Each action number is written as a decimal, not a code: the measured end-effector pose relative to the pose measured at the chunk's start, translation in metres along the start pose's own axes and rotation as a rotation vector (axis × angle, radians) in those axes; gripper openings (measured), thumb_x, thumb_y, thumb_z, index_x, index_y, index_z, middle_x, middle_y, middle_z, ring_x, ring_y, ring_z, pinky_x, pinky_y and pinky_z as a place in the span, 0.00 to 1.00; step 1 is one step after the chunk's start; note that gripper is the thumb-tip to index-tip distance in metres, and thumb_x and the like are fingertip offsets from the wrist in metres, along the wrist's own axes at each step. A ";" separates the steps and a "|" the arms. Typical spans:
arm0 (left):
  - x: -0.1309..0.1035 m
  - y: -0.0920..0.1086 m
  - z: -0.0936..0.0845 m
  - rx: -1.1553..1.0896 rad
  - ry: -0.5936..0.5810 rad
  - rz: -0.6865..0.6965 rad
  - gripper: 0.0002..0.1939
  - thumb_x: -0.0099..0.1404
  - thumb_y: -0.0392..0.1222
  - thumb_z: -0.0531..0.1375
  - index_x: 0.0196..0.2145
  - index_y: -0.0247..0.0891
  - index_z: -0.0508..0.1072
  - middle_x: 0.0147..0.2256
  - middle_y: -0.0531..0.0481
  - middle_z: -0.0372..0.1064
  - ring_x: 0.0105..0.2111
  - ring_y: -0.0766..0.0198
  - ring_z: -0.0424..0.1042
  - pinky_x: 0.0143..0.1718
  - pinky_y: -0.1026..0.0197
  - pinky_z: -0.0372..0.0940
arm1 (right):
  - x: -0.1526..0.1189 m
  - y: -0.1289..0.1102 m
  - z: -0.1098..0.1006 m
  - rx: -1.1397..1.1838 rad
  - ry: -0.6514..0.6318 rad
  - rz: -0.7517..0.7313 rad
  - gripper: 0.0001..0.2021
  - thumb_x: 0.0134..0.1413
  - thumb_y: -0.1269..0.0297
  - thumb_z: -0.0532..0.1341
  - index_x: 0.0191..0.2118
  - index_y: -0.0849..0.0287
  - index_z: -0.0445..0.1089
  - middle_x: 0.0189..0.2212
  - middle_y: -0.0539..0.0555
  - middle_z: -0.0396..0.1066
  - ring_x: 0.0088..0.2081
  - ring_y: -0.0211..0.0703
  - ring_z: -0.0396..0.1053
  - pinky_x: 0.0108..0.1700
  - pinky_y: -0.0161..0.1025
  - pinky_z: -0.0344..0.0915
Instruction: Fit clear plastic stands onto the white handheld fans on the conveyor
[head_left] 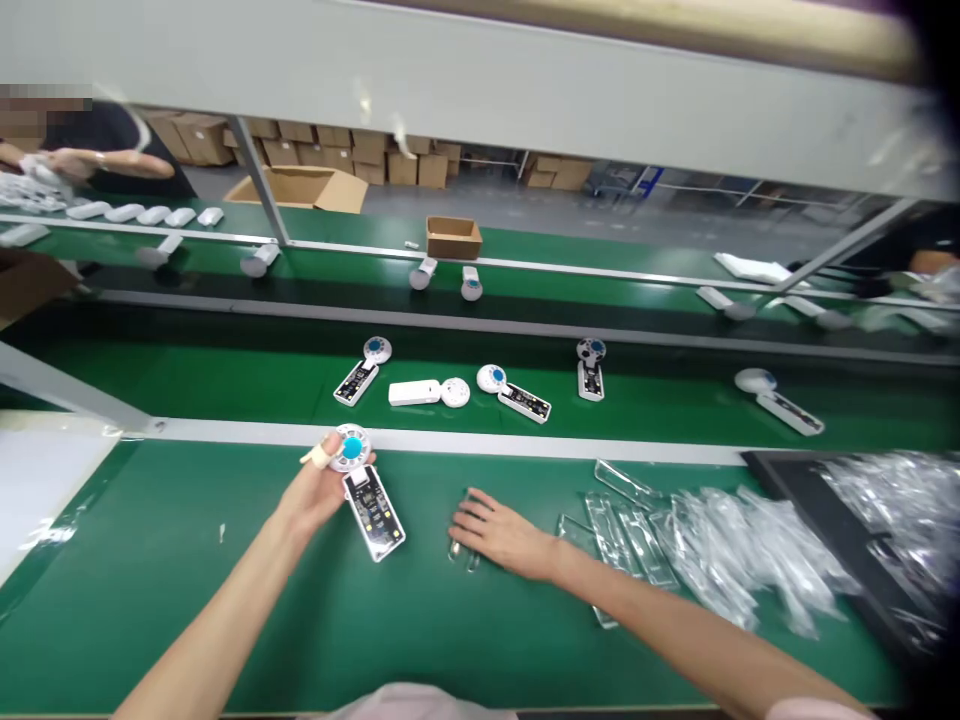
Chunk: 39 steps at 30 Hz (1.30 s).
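Observation:
My left hand is closed on a white handheld device, its thumb over the round head with a blue centre. The rectangular handle of this device shows a black circuit board and points down and to the right. A pale wrap circles one digit of that hand. Flat on the green bench lies my right hand, fingers stretched out over a small clear plastic piece that they partly hide. Just right of that wrist are several clear plastic covers, some tucked under the forearm.
Similar white devices lie on the green conveyor beyond a pale rail. Bagged clear parts sit at right beside a black tray. Farther back are a small cardboard box and a co-worker's arm at upper left.

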<state>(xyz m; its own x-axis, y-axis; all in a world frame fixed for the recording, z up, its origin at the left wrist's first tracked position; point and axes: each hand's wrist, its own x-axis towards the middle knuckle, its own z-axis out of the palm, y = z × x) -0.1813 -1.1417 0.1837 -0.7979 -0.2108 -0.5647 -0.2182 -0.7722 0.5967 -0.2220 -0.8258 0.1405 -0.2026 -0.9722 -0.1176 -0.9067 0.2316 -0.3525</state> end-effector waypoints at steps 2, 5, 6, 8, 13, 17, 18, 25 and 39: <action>0.001 0.001 0.003 -0.007 0.010 0.016 0.17 0.52 0.43 0.69 0.36 0.34 0.70 0.32 0.45 0.74 0.30 0.56 0.75 0.32 0.57 0.70 | 0.018 -0.013 -0.011 0.050 0.122 0.238 0.24 0.57 0.72 0.54 0.60 0.62 0.59 0.48 0.61 0.68 0.52 0.49 0.65 0.61 0.55 0.55; 0.001 0.001 0.010 -0.021 0.012 0.056 0.22 0.46 0.44 0.72 0.36 0.33 0.72 0.32 0.46 0.74 0.31 0.57 0.75 0.35 0.59 0.69 | 0.060 -0.048 -0.024 0.165 0.366 0.521 0.28 0.60 0.66 0.52 0.65 0.63 0.49 0.48 0.62 0.65 0.49 0.48 0.65 0.53 0.48 0.67; 0.001 0.000 0.012 -0.027 -0.005 0.064 0.24 0.44 0.45 0.73 0.37 0.33 0.72 0.33 0.46 0.74 0.32 0.58 0.74 0.36 0.59 0.69 | 0.077 -0.060 -0.026 0.171 0.418 0.552 0.29 0.61 0.66 0.51 0.66 0.62 0.47 0.48 0.62 0.64 0.49 0.49 0.64 0.51 0.48 0.68; -0.001 0.000 0.016 -0.036 -0.047 0.066 0.27 0.41 0.47 0.74 0.37 0.33 0.72 0.33 0.47 0.73 0.32 0.61 0.73 0.35 0.61 0.68 | 0.110 -0.081 -0.024 0.133 0.481 0.602 0.29 0.60 0.66 0.52 0.66 0.61 0.47 0.47 0.63 0.63 0.47 0.52 0.64 0.49 0.51 0.69; -0.002 0.008 0.023 -0.020 -0.081 0.045 0.28 0.40 0.49 0.74 0.37 0.34 0.72 0.33 0.49 0.72 0.31 0.64 0.71 0.35 0.63 0.66 | 0.158 -0.097 -0.003 0.065 0.573 0.736 0.32 0.59 0.67 0.53 0.67 0.59 0.44 0.52 0.66 0.61 0.49 0.59 0.63 0.47 0.58 0.67; -0.001 0.016 0.026 -0.017 -0.092 0.104 0.27 0.41 0.48 0.74 0.36 0.34 0.73 0.33 0.49 0.72 0.31 0.65 0.70 0.35 0.63 0.65 | 0.156 -0.092 0.004 0.287 0.588 0.722 0.35 0.61 0.67 0.50 0.69 0.52 0.29 0.50 0.62 0.64 0.47 0.55 0.66 0.44 0.53 0.69; -0.001 0.016 0.026 -0.024 -0.106 0.127 0.27 0.41 0.49 0.74 0.37 0.34 0.73 0.34 0.48 0.73 0.32 0.64 0.71 0.36 0.62 0.65 | 0.153 -0.091 0.003 0.364 0.584 0.703 0.35 0.62 0.68 0.49 0.69 0.51 0.28 0.47 0.60 0.65 0.44 0.52 0.68 0.43 0.50 0.70; -0.005 -0.006 0.006 0.267 -0.031 0.006 0.32 0.42 0.56 0.72 0.41 0.31 0.75 0.38 0.39 0.75 0.40 0.52 0.73 0.40 0.57 0.64 | 0.151 -0.085 -0.017 0.481 0.636 0.660 0.26 0.60 0.61 0.53 0.64 0.47 0.53 0.42 0.56 0.69 0.43 0.49 0.68 0.47 0.47 0.66; 0.064 0.101 -0.051 0.698 0.167 0.209 0.35 0.43 0.61 0.67 0.41 0.30 0.74 0.34 0.37 0.75 0.35 0.49 0.74 0.34 0.55 0.66 | 0.227 -0.046 -0.021 0.580 0.711 0.751 0.22 0.65 0.56 0.43 0.33 0.56 0.72 0.30 0.55 0.74 0.34 0.46 0.73 0.38 0.39 0.66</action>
<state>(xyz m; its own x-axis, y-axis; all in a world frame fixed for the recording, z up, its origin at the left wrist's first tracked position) -0.2253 -1.2637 0.1782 -0.7778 -0.4431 -0.4458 -0.4216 -0.1582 0.8929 -0.2341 -1.0575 0.1500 -0.9388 -0.3446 0.0031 -0.2067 0.5558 -0.8052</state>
